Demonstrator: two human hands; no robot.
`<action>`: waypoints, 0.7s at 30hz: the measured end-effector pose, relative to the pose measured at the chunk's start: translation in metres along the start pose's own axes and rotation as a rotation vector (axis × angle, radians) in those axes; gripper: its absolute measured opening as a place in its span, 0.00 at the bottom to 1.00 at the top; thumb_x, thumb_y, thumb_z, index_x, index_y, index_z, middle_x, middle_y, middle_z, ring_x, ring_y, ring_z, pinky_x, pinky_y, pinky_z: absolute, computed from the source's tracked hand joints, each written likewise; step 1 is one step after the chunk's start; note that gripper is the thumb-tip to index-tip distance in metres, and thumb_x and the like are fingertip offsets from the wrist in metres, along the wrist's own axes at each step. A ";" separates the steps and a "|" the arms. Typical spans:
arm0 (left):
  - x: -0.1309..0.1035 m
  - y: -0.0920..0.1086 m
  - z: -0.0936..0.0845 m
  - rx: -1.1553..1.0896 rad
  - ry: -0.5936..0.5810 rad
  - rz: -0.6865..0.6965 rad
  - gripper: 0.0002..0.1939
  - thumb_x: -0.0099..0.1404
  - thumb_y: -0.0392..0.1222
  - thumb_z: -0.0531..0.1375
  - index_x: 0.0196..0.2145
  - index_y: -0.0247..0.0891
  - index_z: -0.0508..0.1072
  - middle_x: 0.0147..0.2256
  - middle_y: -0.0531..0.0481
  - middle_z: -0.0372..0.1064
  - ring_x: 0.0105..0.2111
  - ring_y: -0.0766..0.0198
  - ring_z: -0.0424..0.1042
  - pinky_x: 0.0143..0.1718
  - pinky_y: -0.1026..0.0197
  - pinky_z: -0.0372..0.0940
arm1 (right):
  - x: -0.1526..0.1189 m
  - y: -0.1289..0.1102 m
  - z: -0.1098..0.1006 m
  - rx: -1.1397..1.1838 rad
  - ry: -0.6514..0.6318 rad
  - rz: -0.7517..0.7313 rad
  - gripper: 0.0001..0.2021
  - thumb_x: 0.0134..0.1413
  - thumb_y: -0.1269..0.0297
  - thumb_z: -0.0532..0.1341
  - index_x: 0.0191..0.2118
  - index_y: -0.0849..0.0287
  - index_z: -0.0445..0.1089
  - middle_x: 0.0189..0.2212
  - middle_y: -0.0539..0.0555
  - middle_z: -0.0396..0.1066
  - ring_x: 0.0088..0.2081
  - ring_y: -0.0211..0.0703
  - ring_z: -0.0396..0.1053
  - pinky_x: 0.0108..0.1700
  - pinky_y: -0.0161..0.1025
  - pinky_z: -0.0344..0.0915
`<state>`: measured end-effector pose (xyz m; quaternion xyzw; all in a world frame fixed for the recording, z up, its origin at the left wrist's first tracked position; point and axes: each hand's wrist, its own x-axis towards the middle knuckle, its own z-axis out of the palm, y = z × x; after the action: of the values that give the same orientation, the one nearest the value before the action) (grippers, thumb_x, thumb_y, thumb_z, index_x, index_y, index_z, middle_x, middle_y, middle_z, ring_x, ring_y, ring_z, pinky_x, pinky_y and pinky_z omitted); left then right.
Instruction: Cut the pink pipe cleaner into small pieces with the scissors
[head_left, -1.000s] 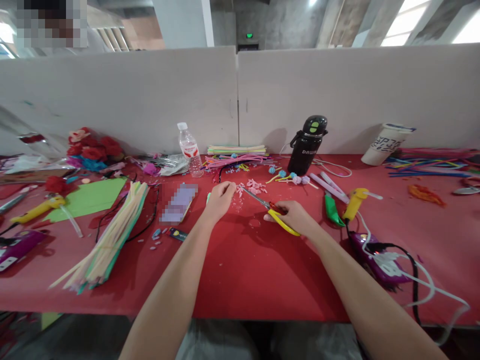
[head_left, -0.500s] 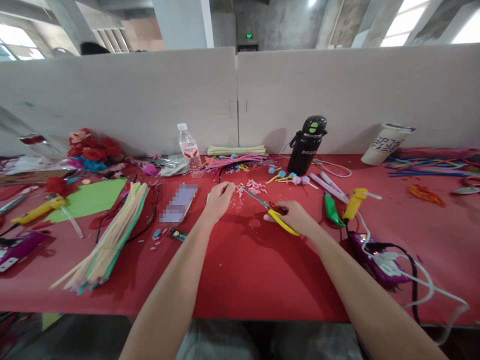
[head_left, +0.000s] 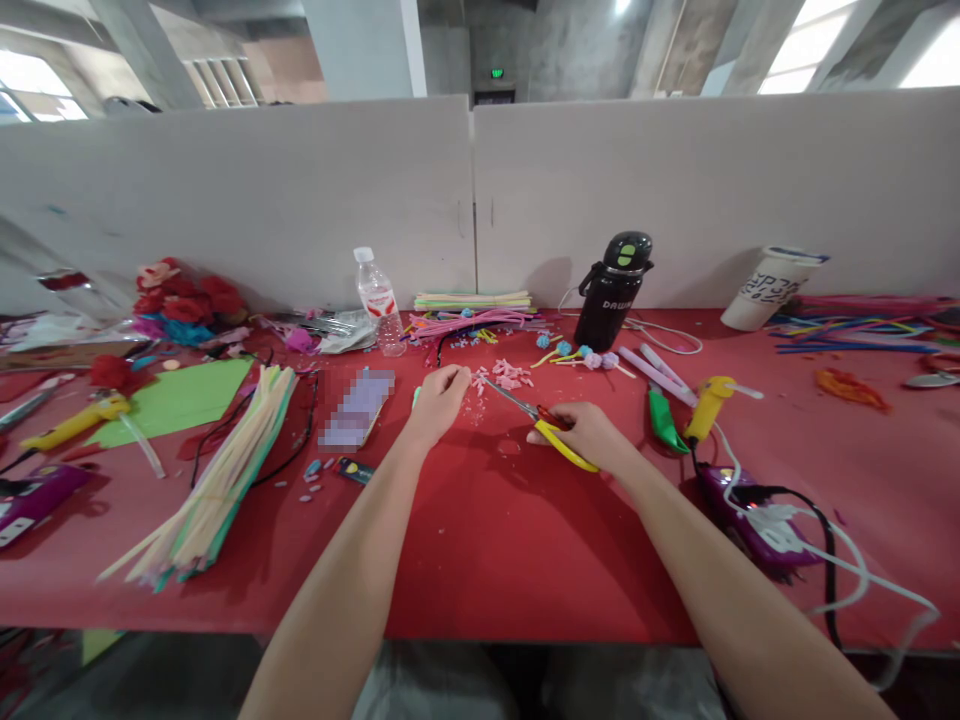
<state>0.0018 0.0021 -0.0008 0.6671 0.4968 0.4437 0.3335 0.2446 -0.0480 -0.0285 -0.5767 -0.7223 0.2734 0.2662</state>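
- Scissors [head_left: 541, 417] with yellow handles lie low over the middle of the red table [head_left: 480, 540], blades pointing up-left toward a small heap of pink scraps [head_left: 504, 375].
- Right hand [head_left: 589, 435] is wrapped around the scissor handles, fingers through the loops; the blades look nearly closed.
- Left hand [head_left: 437, 400] sits just left of the blade tips, fingertips pinched together on something too small to make out, close beside the pink scraps.
- Between the two hands the cloth is dotted with tiny pink crumbs.
- A blurred flat rectangle [head_left: 357, 405] lies just left of the left hand.
- Further left, a long bundle of pale stems [head_left: 225, 475] runs diagonally, next to a green sheet [head_left: 180, 395] and a yellow glue gun [head_left: 75, 422].
- Red flowers [head_left: 187, 295] are piled at the far left by the partition.
- Behind the hands stand a clear bottle [head_left: 379, 298], a stack of pastel strips [head_left: 472, 299] and a tangle of pink stems [head_left: 469, 321].
- A black flask [head_left: 616, 290] stands right of centre against the partition [head_left: 675, 190], with small blue and lilac pieces [head_left: 581, 355] in front of it.
- Right of the right hand lie a green tool [head_left: 664, 420] and a second glue gun [head_left: 709, 405], then a purple power strip [head_left: 754, 515] with white and black cables.
- A paper cup [head_left: 772, 288] leans at the far right, beside coloured sticks [head_left: 855, 330].
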 end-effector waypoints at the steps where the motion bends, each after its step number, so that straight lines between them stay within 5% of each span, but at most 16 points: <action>1: -0.001 0.001 0.000 0.001 -0.002 -0.002 0.16 0.62 0.50 0.51 0.24 0.36 0.65 0.19 0.56 0.57 0.21 0.70 0.57 0.24 0.66 0.51 | 0.000 -0.001 0.000 -0.006 0.013 -0.002 0.27 0.36 0.37 0.62 0.20 0.59 0.55 0.18 0.45 0.48 0.23 0.33 0.47 0.23 0.33 0.43; 10: -0.004 0.013 -0.008 -0.019 -0.042 0.015 0.16 0.60 0.52 0.55 0.25 0.35 0.67 0.20 0.55 0.58 0.22 0.70 0.58 0.25 0.66 0.53 | -0.003 -0.005 -0.003 -0.035 0.043 -0.020 0.26 0.40 0.39 0.61 0.21 0.58 0.55 0.20 0.45 0.48 0.23 0.33 0.46 0.24 0.34 0.43; 21: 0.002 0.000 -0.009 -0.088 -0.035 0.007 0.16 0.61 0.52 0.55 0.28 0.35 0.70 0.22 0.54 0.62 0.22 0.69 0.60 0.25 0.66 0.55 | -0.003 -0.003 -0.003 -0.024 -0.010 -0.010 0.27 0.39 0.38 0.62 0.21 0.59 0.55 0.19 0.45 0.47 0.23 0.33 0.46 0.23 0.33 0.42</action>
<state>-0.0064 0.0041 0.0029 0.6611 0.4686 0.4545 0.3699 0.2453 -0.0512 -0.0240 -0.5749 -0.7298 0.2662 0.2568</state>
